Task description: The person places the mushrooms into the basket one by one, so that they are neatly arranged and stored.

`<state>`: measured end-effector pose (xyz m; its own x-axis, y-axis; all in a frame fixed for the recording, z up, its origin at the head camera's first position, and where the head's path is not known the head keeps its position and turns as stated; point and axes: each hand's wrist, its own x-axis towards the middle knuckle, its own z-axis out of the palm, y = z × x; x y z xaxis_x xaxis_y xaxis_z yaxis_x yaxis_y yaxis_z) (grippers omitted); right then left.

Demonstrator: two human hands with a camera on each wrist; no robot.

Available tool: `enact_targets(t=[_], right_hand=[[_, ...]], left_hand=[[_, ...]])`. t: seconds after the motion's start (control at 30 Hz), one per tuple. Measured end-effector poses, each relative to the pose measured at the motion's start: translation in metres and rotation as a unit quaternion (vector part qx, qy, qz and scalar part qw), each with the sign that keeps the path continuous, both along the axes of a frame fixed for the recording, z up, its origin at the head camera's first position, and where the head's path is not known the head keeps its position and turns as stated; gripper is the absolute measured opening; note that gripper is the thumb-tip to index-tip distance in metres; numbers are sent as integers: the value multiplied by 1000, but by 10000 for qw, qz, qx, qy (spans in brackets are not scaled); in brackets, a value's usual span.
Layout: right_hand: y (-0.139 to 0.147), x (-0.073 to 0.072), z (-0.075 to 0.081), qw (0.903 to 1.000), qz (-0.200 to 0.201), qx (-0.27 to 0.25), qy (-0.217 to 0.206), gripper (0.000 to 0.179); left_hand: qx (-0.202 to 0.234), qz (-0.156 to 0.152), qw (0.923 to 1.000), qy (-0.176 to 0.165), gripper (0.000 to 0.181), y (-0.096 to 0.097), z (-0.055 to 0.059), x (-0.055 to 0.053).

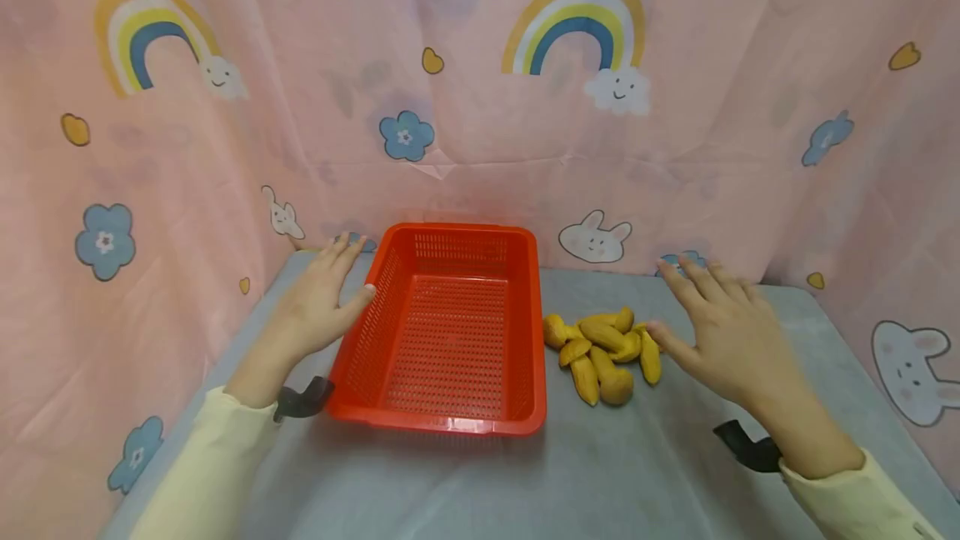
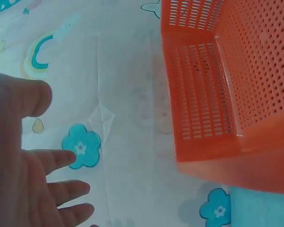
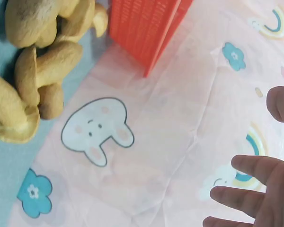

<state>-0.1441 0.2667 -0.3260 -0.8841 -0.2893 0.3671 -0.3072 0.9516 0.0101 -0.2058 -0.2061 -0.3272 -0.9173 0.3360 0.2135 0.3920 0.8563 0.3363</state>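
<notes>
Perforated red basket [image 1: 450,344] stood on grey counter [image 1: 615,473], mushrooms [image 1: 603,336] lay heaped to its right, left grip [image 1: 317,304] and right grip [image 1: 733,342] flanked it, both spread wide, empty.

No words, labels, brands or numbers can be read in any view; none on the basket [image 1: 442,422]; none on the mushrooms [image 1: 600,335]; none on the tablecloth [image 1: 645,465]; none among the curtain's [image 1: 480,140] printed drawings.
</notes>
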Motion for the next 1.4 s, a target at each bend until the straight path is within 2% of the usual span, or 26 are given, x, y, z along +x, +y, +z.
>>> enact_targets(t=[0.1,0.2,0.4,0.67,0.87,1.07,1.2,1.4], right_hand=[[-5,-2,-1,9993,288,-119,223,71],[-9,-3,-5,9974,540,-400,266,66],[-16,-5,-16,9912,867,-998,4,52],[-20,-9,-37,9819,1106,-1457,-499,40],[-18,-12,-56,9768,1185,-1460,-1022,36],[-13,-17,-76,9718,1490,-1347,-1234,32],[-10,-19,-88,9707,1461,-1294,-1402,32],[-9,-18,-98,9711,1371,-1166,-1569,33]], left_hand=[[186,7,9998,-2,68,-5,-2,1],[414,70,9991,59,65,-8,-5,3],[726,277,9969,90,62,-14,-14,3],[1056,362,9936,-189,57,-22,-28,2],[1055,549,9915,-527,55,-25,-40,-1],[1107,597,9896,-703,55,-26,-51,-4],[1174,645,9869,-898,56,-25,-57,-5],[1449,532,9818,-1104,56,-23,-66,-6]])
